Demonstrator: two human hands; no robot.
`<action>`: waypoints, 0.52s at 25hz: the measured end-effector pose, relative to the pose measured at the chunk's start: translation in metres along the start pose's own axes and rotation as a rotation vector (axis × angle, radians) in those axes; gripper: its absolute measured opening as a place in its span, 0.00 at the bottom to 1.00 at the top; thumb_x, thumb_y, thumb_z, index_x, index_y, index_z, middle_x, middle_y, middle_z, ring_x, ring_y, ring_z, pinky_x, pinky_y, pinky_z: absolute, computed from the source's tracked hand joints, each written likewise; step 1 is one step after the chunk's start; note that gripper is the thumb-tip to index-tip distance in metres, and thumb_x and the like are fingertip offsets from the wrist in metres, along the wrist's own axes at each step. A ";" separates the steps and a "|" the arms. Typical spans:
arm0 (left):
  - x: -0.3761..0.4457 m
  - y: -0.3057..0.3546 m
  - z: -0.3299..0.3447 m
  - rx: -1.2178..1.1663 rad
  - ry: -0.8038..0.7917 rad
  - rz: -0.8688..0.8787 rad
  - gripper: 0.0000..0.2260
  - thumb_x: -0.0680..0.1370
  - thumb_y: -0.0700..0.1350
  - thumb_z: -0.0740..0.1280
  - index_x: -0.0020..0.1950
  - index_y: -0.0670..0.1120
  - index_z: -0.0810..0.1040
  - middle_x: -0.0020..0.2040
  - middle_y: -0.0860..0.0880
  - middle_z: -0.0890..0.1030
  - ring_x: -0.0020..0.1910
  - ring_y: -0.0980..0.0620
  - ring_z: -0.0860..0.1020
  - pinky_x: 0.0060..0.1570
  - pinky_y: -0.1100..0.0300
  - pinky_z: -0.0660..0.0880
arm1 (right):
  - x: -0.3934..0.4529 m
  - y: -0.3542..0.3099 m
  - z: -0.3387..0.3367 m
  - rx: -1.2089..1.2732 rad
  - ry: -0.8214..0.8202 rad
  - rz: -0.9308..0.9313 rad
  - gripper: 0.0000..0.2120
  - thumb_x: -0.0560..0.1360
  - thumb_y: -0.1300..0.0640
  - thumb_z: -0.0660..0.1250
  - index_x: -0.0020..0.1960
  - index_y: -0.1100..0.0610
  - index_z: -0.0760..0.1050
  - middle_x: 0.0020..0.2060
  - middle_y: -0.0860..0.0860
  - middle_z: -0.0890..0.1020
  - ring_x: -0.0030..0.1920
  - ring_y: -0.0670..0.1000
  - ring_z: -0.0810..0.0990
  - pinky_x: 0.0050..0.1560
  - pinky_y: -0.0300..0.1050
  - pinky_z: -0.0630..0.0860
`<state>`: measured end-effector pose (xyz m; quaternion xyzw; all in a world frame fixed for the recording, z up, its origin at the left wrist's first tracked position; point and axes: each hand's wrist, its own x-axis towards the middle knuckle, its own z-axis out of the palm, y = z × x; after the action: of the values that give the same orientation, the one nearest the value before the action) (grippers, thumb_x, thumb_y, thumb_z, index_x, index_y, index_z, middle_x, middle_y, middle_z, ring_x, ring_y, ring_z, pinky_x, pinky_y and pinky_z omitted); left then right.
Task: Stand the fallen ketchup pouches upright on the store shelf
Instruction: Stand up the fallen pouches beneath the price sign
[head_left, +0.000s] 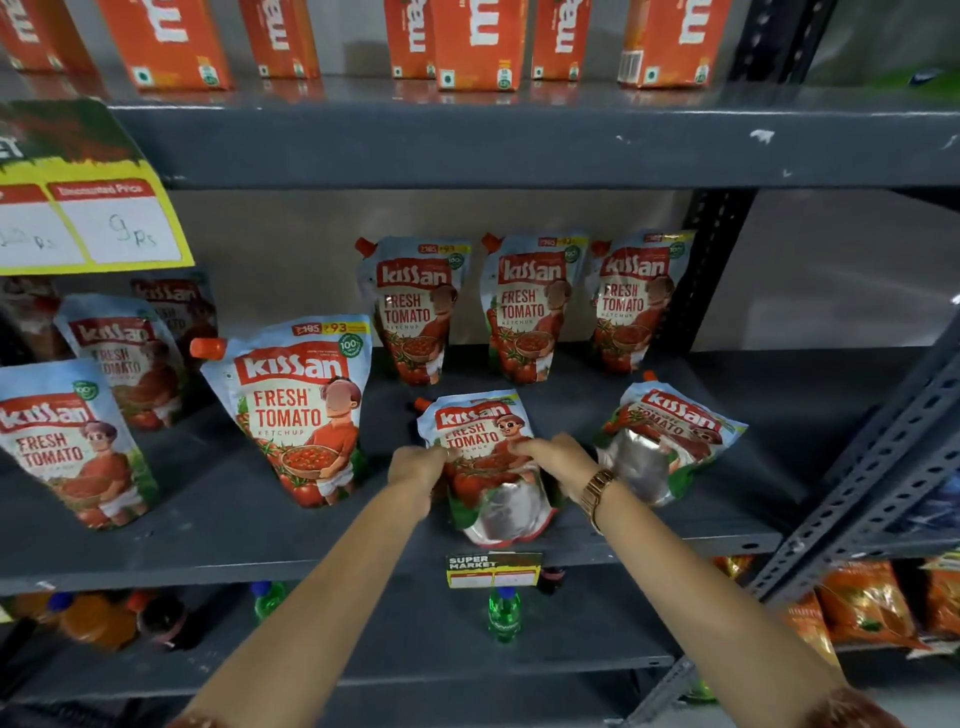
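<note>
- Ketchup pouch (485, 457) is lying on its back at the front of the shelf (208, 540), long axis running front to back, silver base nearest the person.
- Left hand (418, 467) and right hand (558, 460) are closing on its two sides at mid-height, equally near.
- Second fallen pouch (665, 441) is lying just to the right, untouched.

Both forearms bare, extended forward and up, converging toward centre. Left hand (415, 465) knuckles up, fingers (441, 454) curled closed in a grip at left edge of fallen pouch (488, 467). Right hand (558, 460) palm down, fingers extended leftward, pressed on pouch front, thumb underneath not visible. Gold watch (597, 491) on right wrist. Hands near, not touching.
</note>
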<state>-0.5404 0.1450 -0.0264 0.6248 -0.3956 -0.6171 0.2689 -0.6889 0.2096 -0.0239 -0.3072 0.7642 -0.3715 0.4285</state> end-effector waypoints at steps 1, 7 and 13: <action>-0.001 -0.001 0.000 -0.009 0.005 0.013 0.04 0.70 0.38 0.71 0.40 0.40 0.77 0.53 0.39 0.82 0.53 0.41 0.80 0.56 0.49 0.77 | 0.005 0.004 0.003 0.085 0.010 -0.001 0.18 0.61 0.49 0.73 0.43 0.62 0.79 0.48 0.59 0.84 0.49 0.57 0.82 0.60 0.55 0.76; -0.022 -0.007 0.011 -0.149 0.089 0.107 0.12 0.75 0.38 0.59 0.33 0.46 0.73 0.49 0.40 0.82 0.49 0.43 0.80 0.53 0.49 0.77 | -0.020 -0.008 0.013 0.392 0.073 0.021 0.06 0.73 0.64 0.66 0.39 0.66 0.75 0.32 0.58 0.79 0.24 0.48 0.81 0.30 0.38 0.80; -0.043 -0.006 0.012 -0.114 0.016 0.534 0.15 0.76 0.34 0.59 0.61 0.44 0.74 0.59 0.44 0.78 0.59 0.48 0.76 0.61 0.47 0.74 | -0.037 -0.015 0.019 0.485 0.188 -0.245 0.04 0.75 0.64 0.63 0.43 0.59 0.73 0.43 0.54 0.80 0.46 0.55 0.81 0.46 0.48 0.79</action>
<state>-0.5476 0.1858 -0.0081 0.4871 -0.5088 -0.5409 0.4598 -0.6532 0.2245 -0.0029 -0.2500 0.6467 -0.6191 0.3689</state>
